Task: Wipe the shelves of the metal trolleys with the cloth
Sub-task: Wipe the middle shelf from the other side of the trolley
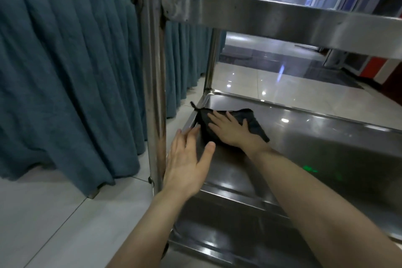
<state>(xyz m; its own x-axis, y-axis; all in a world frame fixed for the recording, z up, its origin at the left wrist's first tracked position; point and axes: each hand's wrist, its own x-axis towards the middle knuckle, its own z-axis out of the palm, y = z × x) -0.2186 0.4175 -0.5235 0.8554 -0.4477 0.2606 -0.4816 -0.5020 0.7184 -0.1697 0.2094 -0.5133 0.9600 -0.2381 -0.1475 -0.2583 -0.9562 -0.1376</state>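
Mid-frame, the limp, light cloth (pixel 251 115) likely slides easily on the slick shelf (pixel 304 137), best held as now: right hand (pixel 228 129) flat, fingers spread, pressing its middle.

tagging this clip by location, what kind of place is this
Probably a restaurant or banquet hall: a stainless steel trolley shelf, a pleated blue-grey table skirt beside it, and a glossy tiled floor.

Dim indoor light, ceiling-lamp glare on the glossy floor (pixel 250 85), soft blur, edges bowed.
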